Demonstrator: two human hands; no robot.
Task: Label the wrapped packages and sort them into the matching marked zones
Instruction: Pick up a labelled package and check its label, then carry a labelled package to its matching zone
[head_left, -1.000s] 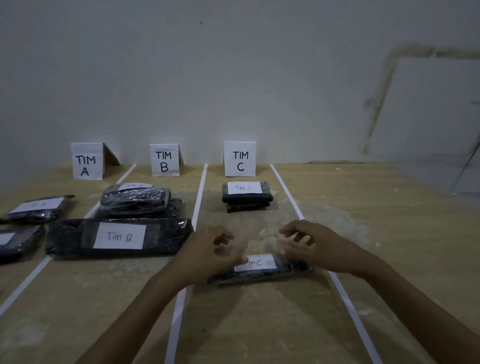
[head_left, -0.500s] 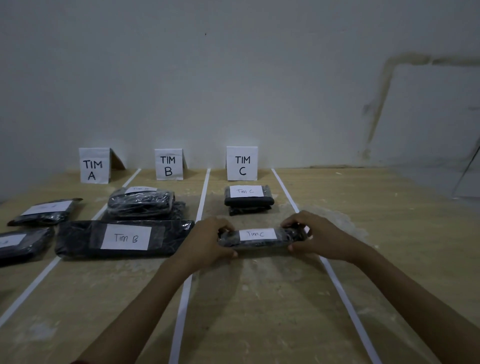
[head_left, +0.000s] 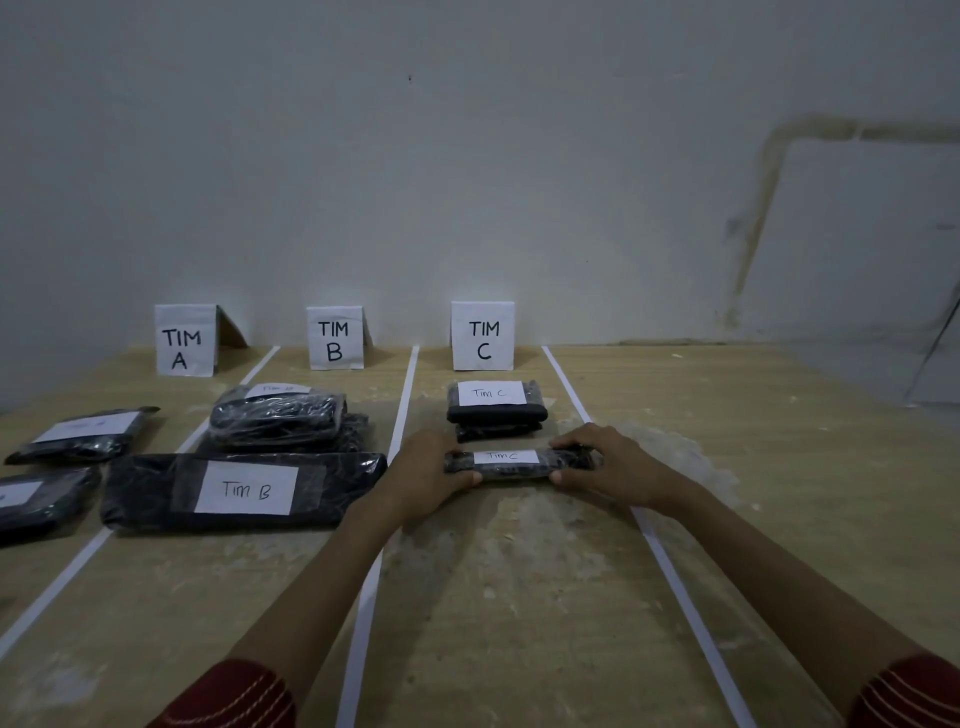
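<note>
- The left hand and right hand are pinching the package by its ends, label up.
- They are holding it before the C sign, matching its label.

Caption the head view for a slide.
Left hand and right hand grip a Tim C package in the C lane.

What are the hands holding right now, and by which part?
The small Tim C package, left hand at its left end, right hand at its right end.
</note>
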